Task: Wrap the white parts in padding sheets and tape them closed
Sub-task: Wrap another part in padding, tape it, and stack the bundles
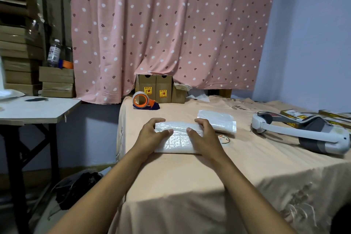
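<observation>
On the peach cloth-covered table [190,176], a white quilted padding sheet [177,142], folded into a flat bundle, was gripped at both ends. The left hand [152,135] and right hand [204,135] were curled over its far fold with thumbs pressed on top, seemingly so the wrap was kept closed. The white part inside was hidden. Just beyond the bundle's right end a second wrapped white packet [218,121] was laid; farther beyond its left end an orange tape dispenser [142,100] was seen.

Just behind the tape dispenser [142,100], two cardboard boxes [152,81] each bear a yellow sticker [148,91] with a red goblet sign. The red characters above and below the sign are too blurred to read.
</observation>
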